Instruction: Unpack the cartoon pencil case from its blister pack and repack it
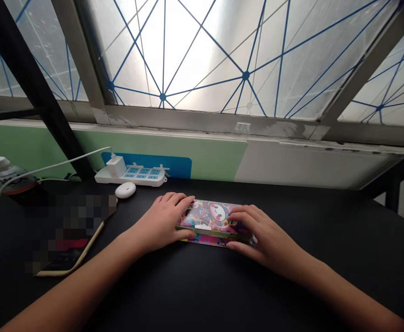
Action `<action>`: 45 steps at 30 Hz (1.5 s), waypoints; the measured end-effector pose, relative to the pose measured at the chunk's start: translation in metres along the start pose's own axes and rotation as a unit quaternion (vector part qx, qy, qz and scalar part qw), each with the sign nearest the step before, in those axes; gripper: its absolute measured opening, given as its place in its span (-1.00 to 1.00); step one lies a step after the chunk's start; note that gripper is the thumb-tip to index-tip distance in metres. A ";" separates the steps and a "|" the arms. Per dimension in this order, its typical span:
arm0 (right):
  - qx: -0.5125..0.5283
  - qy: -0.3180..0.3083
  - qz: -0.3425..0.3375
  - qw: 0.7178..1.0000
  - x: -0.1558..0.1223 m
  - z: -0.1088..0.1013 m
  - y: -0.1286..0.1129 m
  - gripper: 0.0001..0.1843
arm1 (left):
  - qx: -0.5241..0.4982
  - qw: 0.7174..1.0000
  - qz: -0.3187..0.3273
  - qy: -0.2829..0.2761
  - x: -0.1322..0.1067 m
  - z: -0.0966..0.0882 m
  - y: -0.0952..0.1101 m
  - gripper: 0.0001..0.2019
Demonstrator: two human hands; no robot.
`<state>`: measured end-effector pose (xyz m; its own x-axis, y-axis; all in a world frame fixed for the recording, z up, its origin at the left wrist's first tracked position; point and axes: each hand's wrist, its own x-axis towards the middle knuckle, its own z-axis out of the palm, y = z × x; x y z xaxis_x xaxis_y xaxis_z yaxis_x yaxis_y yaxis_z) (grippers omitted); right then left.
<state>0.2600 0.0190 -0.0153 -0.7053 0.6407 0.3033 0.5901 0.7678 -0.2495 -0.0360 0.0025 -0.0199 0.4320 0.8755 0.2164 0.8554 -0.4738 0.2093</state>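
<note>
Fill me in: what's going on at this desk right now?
A person has both hands on a colourful package lying on a black desk: the left hand on its left end, the right hand on its right end. Just beyond sit a power strip with a white charger plugged in, and a small white oval object.

A black desk (188, 295) carries a power strip (131, 176), white mouse (125, 189), bottle (8, 175) and colourful package (210, 214).
</note>
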 end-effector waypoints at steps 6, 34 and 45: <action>0.032 0.008 0.091 0.995 0.000 -0.005 0.034 -0.18 | 0.099 0.994 0.016 0.049 -0.002 -0.005 0.016 -0.10; -0.186 0.226 -0.040 0.955 -0.002 -0.009 -0.009 -0.48 | 0.176 0.953 0.124 0.214 -0.002 -0.015 0.032 -0.64; -0.181 0.092 -0.119 0.972 -0.002 0.000 -0.006 -0.78 | 0.167 0.971 0.142 0.096 -0.002 0.001 0.044 -0.79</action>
<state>0.2579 0.0133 -0.0142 -0.7766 0.4071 0.4808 0.5414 0.8216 0.1787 0.0013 -0.0197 -0.0116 0.6309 0.6649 0.3998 0.7678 -0.6089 -0.1991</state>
